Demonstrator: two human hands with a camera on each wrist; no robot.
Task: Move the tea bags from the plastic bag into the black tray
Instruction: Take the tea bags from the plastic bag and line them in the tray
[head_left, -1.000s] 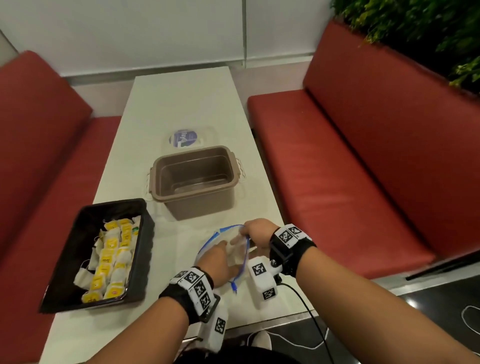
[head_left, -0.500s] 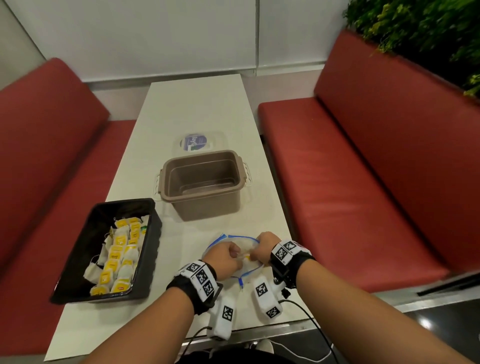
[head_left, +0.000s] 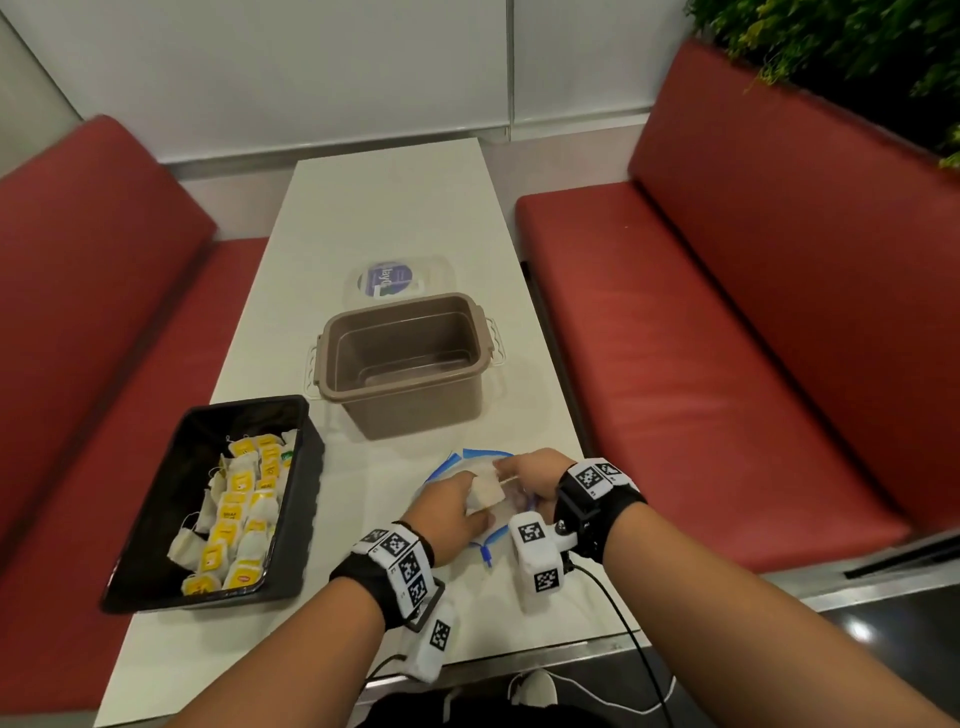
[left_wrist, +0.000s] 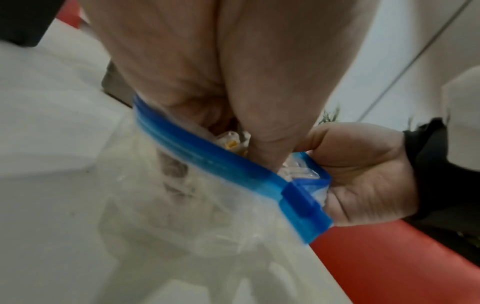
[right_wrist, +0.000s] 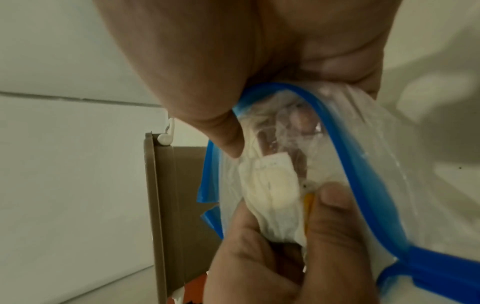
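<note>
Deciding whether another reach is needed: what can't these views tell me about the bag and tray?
- Tea bags left in the plastic bag: head view, both hands cover it; left wrist view, blurred film.
- Tea bag count in left hand: fingers hide it.
- Black tray far floor: too dark.

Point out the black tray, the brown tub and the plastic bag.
black tray (head_left: 306, 499): head view, right wall.
brown tub (head_left: 400, 410): head view, front wall.
plastic bag (left_wrist: 207, 156): left wrist view, blue zip strip.
</note>
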